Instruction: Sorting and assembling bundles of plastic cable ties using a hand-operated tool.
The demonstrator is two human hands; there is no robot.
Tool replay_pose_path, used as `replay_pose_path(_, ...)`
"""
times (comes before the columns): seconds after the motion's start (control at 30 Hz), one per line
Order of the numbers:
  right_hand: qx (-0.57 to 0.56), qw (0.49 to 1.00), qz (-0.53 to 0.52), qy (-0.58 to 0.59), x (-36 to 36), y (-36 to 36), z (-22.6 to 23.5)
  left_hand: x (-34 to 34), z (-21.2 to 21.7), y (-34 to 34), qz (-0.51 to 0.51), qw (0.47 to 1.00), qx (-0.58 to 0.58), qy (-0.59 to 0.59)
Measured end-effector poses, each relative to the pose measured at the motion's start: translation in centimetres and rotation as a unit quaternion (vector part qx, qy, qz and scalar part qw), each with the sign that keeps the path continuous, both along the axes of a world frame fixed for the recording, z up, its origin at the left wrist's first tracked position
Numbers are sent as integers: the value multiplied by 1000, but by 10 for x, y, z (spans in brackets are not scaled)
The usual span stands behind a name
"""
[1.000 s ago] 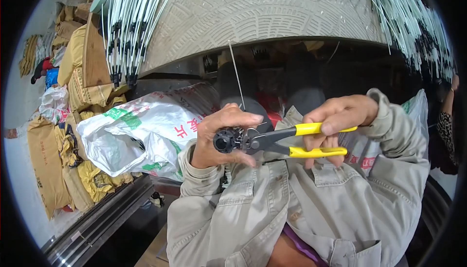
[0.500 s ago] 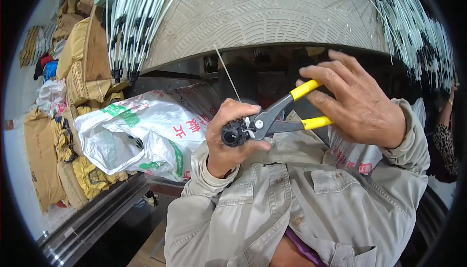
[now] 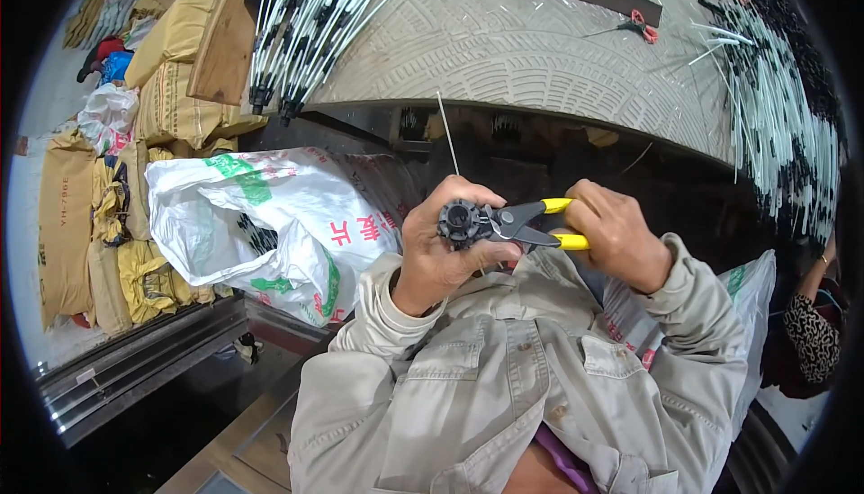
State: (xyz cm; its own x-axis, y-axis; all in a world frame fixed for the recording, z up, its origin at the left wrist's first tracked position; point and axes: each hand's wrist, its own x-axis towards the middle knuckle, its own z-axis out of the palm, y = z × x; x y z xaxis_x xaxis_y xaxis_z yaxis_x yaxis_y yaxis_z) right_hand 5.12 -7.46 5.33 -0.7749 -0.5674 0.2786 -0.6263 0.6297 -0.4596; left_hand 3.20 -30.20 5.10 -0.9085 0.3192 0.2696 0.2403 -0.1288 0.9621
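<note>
Pliers with yellow handles lie level between the person's two hands, above the lap and short of the counter. The right hand has its fingers curled round the handles, which stand a little apart. The left hand has its fingers bent round a round, ribbed black part, one above it and one below, so that its end faces up between them. The pliers' jaws reach the side of this part; whether they grip anything there, I cannot tell. A thin white rod slants up from behind the left hand. Bundles of white rods with black ends overhang the counter's left side, and red-handled scissors lie farther right. A white plastic bag sits left of the left hand.
</note>
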Motion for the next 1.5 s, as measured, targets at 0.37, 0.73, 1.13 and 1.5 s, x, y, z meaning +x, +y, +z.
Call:
replay_pose_path(0.37,-64,996,-54,-5,-3,-27,-18,-8,4,-3,90,996,-1,-5)
replay_pose_path(0.73,-94,892,125,-424,-45,7,73,-3,-5,-17,1,991,102,-83)
replay_pose_path(1.13,-112,972,49,-200,3,-24,-4,-11,-7,-8,26,995,83,-43)
replay_pose_path(1.5,-26,939,156,-306,-40,27,81,-4,-7,-16,-73,990,120,-28)
